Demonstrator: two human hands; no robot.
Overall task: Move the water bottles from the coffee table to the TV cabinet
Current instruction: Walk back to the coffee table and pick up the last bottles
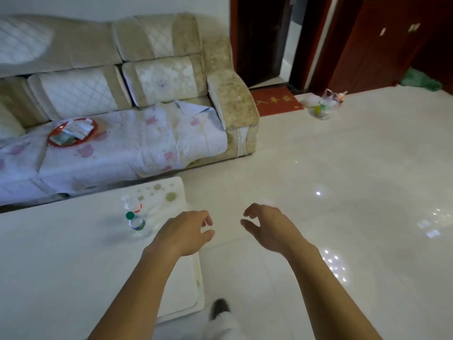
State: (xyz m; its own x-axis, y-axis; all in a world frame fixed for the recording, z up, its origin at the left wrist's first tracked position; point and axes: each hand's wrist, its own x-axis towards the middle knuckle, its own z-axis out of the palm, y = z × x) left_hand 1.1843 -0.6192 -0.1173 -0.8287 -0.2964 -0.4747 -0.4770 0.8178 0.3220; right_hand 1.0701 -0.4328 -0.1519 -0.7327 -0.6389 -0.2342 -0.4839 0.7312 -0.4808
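Observation:
Two clear water bottles stand close together on the white coffee table (61, 253) near its far right corner. The nearer bottle (137, 224) has a green cap and a blue-green label. The other bottle (131, 204) behind it has a red and white band and is blurred. My left hand (188, 231) hovers over the table's right edge, to the right of the bottles, fingers loosely curled, holding nothing. My right hand (266, 224) hangs over the floor beside it, fingers loosely curled and empty. The TV cabinet is not in view.
A beige sofa (147, 94) with a pale floral cover stands behind the table, a red tray (73, 132) of papers on its seat. Glossy white floor (331, 180) spreads to the right. A red doormat (277, 101), small items (326, 106) and dark red doors (367, 40) lie far right.

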